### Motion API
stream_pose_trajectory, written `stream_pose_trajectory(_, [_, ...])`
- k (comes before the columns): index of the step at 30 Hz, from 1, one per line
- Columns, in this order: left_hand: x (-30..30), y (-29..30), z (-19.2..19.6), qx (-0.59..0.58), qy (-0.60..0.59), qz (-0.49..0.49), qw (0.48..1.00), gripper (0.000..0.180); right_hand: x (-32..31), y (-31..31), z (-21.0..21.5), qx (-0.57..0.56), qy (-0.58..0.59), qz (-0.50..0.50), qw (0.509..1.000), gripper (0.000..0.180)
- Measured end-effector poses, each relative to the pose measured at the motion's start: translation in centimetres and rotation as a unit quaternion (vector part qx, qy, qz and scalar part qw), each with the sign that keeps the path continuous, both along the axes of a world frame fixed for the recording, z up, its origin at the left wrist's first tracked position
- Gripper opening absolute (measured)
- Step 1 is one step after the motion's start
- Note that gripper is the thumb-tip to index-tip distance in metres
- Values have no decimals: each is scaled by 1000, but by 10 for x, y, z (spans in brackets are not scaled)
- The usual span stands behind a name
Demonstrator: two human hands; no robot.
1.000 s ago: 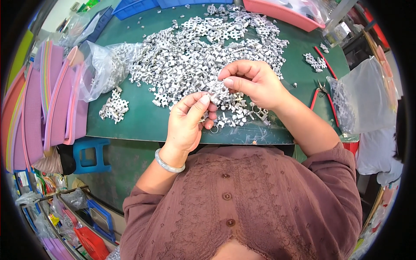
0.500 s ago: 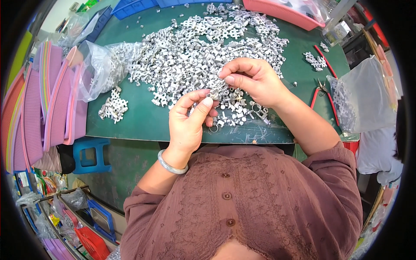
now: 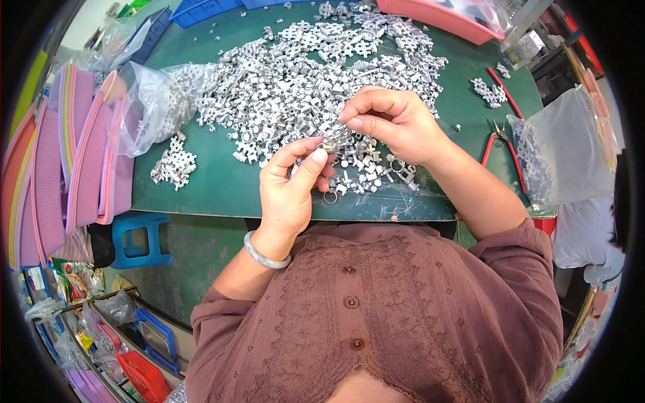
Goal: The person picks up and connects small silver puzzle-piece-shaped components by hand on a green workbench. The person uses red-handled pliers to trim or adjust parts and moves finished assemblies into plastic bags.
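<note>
Both my hands are over the near edge of a big pile of small silver-grey metal pieces (image 3: pixel 269 87). My left hand (image 3: pixel 287 188), with a pale bangle (image 3: pixel 265 254) on its wrist, pinches a small metal piece (image 3: pixel 323 145) between thumb and forefinger. Just above it and to the right, my right hand (image 3: pixel 406 127) is closed, thumb against forefinger. Whatever sits in that pinch is too small to make out against the pile. A few ring-shaped pieces (image 3: pixel 330 197) lie loose below the hands, close to the table's front edge.
Red-handled pliers (image 3: pixel 498 136) and a clear bag of pieces (image 3: pixel 537 164) lie on the right of the green table (image 3: pixel 222 191). Another filled bag (image 3: pixel 161 101) and a small heap (image 3: pixel 175 161) are on the left. Purple baskets (image 3: pixel 84 148) stand beside it; blue and pink trays (image 3: pixel 443 20) line the back.
My left hand has shifted very slightly to the left, away from the right hand. The right hand keeps its pinch in nearly the same spot.
</note>
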State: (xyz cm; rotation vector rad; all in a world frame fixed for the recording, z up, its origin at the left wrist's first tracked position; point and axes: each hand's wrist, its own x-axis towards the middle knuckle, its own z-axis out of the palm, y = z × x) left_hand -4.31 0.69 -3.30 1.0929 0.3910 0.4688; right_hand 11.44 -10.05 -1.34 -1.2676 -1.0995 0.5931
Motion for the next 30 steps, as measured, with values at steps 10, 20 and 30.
stream_pose_trajectory(10, [1,2,-1,-24,12,-7,1000,18,0,-1,4,30,-136,-27,990,9])
stream_pose_trajectory(20, [2,3,-3,-46,1,-20,999,23,-2,-2,5,41,-171,-37,984,10])
stream_pose_trajectory(30, [2,6,-3,-97,16,-24,995,20,-4,-2,7,30,-163,-42,985,9])
